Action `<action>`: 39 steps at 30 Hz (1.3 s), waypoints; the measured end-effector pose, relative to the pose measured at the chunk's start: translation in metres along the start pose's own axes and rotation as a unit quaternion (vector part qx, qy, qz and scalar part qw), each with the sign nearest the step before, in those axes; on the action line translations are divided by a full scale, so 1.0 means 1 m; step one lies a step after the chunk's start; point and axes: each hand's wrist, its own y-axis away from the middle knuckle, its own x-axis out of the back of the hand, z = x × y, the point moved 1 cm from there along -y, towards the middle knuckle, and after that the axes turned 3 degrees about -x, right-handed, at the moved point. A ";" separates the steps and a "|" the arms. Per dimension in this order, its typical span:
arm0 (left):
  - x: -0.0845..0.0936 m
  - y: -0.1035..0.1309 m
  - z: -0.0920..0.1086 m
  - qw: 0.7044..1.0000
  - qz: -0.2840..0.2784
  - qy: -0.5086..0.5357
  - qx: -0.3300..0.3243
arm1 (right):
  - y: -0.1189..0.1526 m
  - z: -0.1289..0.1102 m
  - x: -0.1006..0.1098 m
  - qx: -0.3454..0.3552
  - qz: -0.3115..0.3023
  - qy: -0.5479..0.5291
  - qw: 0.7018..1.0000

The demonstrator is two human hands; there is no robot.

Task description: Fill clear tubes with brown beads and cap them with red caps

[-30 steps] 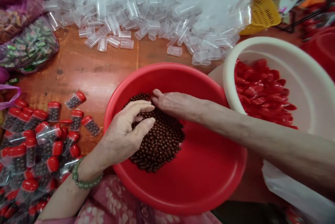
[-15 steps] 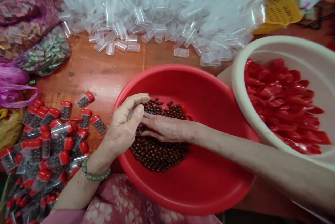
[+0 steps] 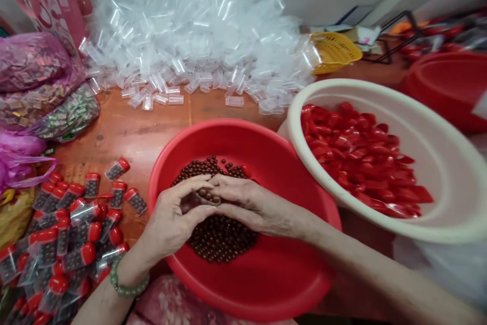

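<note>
My left hand [image 3: 172, 216] has its thumb and fingers curled round a small clear plastic container [image 3: 211, 203]. Brown round beads [image 3: 208, 195] show at the container's mouth. On the other side, my right hand [image 3: 243, 202] has its fingertips and thumb closed on the same container, so most of its body is hidden. Both hands are over a red basin [image 3: 292, 269], above a heap of loose brown beads [image 3: 224, 244]. A green bead bracelet [image 3: 127, 284] circles my left wrist.
Clear empty containers [image 3: 182, 46] are heaped along the back. A white tub [image 3: 429, 163] of red caps [image 3: 353, 157] stands right, near a yellow basket [image 3: 335, 51]. Filled red-capped containers [image 3: 72, 233] lie at left, below bags of small packets [image 3: 41, 86].
My right hand has come up from the beads to the container, meeting my left hand. The container's bead-filled mouth now shows. My view has tilted up and shifted right.
</note>
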 end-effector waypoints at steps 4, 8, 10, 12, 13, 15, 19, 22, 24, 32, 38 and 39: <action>0.002 0.004 0.005 0.998 0.039 0.039 0.014 | 0.018 0.017 0.027 -0.176 0.004 0.114 0.978; 0.001 0.010 0.009 0.998 -0.008 0.057 0.036 | 0.038 0.053 0.045 -0.427 -0.032 0.288 0.856; -0.001 0.011 0.008 0.999 -0.018 0.011 0.038 | 0.040 0.065 0.041 -0.461 -0.052 0.313 0.829; -0.003 0.012 0.006 0.997 -0.018 -0.070 0.033 | 0.038 0.071 0.032 -0.477 -0.070 0.328 0.812; -0.003 0.011 0.005 0.994 -0.017 -0.100 0.033 | 0.035 0.073 0.027 -0.481 -0.078 0.333 0.807; -0.004 0.010 0.002 0.994 -0.022 -0.097 0.040 | 0.030 0.075 0.017 -0.488 -0.093 0.341 0.798; -0.003 0.008 0.000 0.998 -0.021 -0.001 0.055 | 0.025 0.077 0.008 -0.493 -0.100 0.350 0.790; 0.000 0.009 0.000 0.999 -0.001 0.006 0.048 | 0.029 0.073 0.011 -0.477 -0.069 0.344 0.806; 0.000 0.011 0.001 0.999 0.011 0.005 0.048 | 0.035 0.065 0.015 -0.459 -0.039 0.318 0.829; -0.011 0.013 -0.003 0.998 0.038 0.025 0.034 | 0.043 0.026 0.010 -0.359 0.110 -0.053 0.925; -0.014 0.017 0.000 0.998 0.063 0.012 -0.025 | 0.028 0.009 -0.004 -0.332 0.073 -0.283 0.897; -0.013 0.018 0.000 0.997 0.065 0.008 -0.029 | 0.027 0.008 -0.007 -0.325 0.071 -0.300 0.894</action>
